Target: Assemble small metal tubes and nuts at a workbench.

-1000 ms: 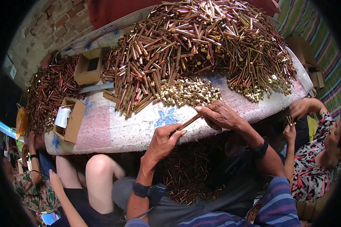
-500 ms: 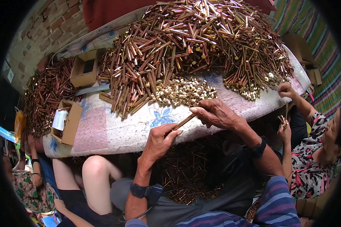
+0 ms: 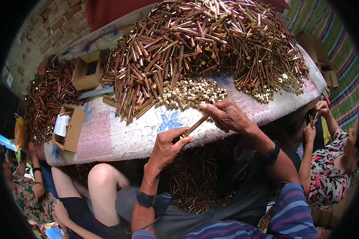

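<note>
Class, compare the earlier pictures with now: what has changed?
The right hand has raised its thumb from the copper-coloured tube. At right, a co-worker's upper hand rose, then came down near their lower hand. The left hand still holds the tube; the heap looks unchanged.

Left wristband: black, boxy
Cable: below left wristband
Right wristband: black
Sleeve: striped, blue-purple
Trousers: dark grey

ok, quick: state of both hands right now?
Left hand: closed, holding a tube.
Right hand: partly curled at the tube's far end; can't tell whether it's gripping.
</note>
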`<state>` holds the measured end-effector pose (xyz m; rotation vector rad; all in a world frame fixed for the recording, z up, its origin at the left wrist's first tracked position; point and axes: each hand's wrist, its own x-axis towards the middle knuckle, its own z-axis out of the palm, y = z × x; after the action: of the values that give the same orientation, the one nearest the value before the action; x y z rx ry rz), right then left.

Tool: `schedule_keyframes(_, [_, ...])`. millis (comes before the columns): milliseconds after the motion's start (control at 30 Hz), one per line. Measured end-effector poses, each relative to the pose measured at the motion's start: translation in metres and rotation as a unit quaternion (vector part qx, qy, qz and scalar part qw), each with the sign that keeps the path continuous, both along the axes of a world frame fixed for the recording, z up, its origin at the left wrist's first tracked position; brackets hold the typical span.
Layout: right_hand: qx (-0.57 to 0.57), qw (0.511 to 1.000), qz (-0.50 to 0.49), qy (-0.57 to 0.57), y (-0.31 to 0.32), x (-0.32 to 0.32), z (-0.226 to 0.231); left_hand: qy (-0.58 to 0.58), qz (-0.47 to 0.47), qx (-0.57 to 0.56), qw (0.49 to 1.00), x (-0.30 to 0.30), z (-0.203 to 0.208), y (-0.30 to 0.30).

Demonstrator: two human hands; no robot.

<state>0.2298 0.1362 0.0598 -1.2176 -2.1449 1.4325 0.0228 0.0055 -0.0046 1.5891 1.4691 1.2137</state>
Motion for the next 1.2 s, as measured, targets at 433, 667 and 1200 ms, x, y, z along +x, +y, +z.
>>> schedule_keyframes(433, [-0.002,0.952,0.265,-0.151,-0.003,0.015,0.019,-0.051,0.042,-0.078,0.995,-0.004,-0.002,0.002])
schedule_keyframes(667, [0.126,0.992,0.024,0.000,0.042,0.034,-0.008,-0.026,0.046,-0.085,0.995,0.002,0.003,0.005])
schedule_keyframes(1200, [0.259,0.949,0.023,-0.181,0.071,0.055,-0.024,0.004,0.041,-0.073,0.996,-0.002,0.000,0.002])
